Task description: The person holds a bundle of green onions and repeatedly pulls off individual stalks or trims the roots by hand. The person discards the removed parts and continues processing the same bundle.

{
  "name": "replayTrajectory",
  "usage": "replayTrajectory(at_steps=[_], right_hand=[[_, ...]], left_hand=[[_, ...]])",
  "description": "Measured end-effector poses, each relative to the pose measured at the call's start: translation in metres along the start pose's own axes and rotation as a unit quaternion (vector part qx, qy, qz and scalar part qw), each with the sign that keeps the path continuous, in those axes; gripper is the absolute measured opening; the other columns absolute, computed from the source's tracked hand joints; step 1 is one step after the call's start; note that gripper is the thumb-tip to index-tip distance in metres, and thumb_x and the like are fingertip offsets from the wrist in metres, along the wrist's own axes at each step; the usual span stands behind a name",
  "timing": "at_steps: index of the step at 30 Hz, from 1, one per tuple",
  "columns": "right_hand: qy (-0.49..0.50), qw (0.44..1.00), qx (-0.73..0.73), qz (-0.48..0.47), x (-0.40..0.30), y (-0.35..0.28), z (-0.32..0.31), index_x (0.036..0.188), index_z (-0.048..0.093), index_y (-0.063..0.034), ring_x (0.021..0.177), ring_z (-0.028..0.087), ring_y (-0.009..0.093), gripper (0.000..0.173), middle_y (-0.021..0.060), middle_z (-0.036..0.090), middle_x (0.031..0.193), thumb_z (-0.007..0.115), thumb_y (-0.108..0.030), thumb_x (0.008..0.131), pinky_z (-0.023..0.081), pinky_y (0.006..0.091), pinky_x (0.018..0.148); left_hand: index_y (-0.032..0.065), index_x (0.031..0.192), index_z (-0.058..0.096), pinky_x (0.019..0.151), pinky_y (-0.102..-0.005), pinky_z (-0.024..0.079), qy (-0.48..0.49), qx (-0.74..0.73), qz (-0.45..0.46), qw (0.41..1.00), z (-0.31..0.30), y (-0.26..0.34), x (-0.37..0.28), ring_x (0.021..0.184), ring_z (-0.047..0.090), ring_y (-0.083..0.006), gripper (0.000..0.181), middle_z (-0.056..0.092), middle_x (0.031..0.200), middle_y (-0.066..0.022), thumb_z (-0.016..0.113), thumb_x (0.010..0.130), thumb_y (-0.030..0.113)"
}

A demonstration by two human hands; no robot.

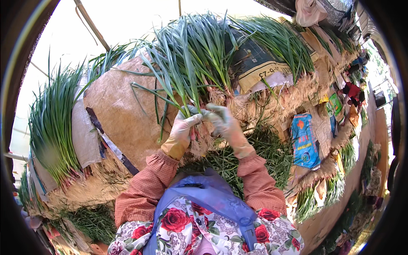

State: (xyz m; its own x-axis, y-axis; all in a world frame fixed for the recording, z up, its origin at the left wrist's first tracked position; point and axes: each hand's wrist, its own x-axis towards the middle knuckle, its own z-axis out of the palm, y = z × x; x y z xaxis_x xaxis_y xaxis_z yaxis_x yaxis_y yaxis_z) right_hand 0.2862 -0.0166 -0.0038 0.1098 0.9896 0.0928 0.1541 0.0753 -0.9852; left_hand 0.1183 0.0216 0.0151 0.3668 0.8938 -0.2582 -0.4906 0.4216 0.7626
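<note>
Both hands wear thin pale gloves. My left hand (183, 129) grips a few green garlic stalks (188, 92) just above their reddish bulbs. Their leaves point away from me, and the pale stringy roots (201, 140) hang below the fingers. Close beside them is my right hand (228, 127), blurred, with its fingertips near the stalk bases; whether it holds anything cannot be made out. Just beyond the hands, a thick pile of green garlic (213, 54) lies with its roots towards me.
A tan fibrous sheet (124, 105) covers the surface at left, beside another garlic pile (57, 127). More garlic (274, 41) rests on a dark printed sack (251, 57) at right. Trimmed leaves (261, 156) are heaped below. A blue printed bag (305, 140) lies further right.
</note>
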Motion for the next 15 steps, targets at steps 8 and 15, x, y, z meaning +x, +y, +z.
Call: replayTrajectory(at_steps=[8,15], right_hand=[[0.117,0.941,0.315,0.049,0.010,0.032,-0.046,0.096,0.066,-0.0040,0.059,0.057,0.010,0.025,-0.0009,0.056,0.065,0.057,-0.027,0.100,0.046,0.0236,0.053],[-0.158,0.950,0.102,0.247,0.023,-0.051,0.013,0.111,0.063,-0.0030,0.049,0.048,0.007,0.025,-0.0017,0.053,0.065,0.061,-0.025,0.097,0.041,0.0212,0.043]], left_hand=[[0.0071,0.111,0.058,0.035,-0.0243,0.045,0.039,-0.036,0.070,0.996,-0.012,0.011,-0.007,0.049,0.061,-0.0157,0.020,0.072,0.093,-0.0131,0.062,0.091,0.004],[0.0041,0.113,0.058,0.052,-0.0294,0.055,-0.055,-0.014,-0.064,0.996,-0.014,-0.033,-0.021,0.072,0.068,-0.0178,0.025,0.067,0.084,-0.0085,0.067,0.092,0.013]])
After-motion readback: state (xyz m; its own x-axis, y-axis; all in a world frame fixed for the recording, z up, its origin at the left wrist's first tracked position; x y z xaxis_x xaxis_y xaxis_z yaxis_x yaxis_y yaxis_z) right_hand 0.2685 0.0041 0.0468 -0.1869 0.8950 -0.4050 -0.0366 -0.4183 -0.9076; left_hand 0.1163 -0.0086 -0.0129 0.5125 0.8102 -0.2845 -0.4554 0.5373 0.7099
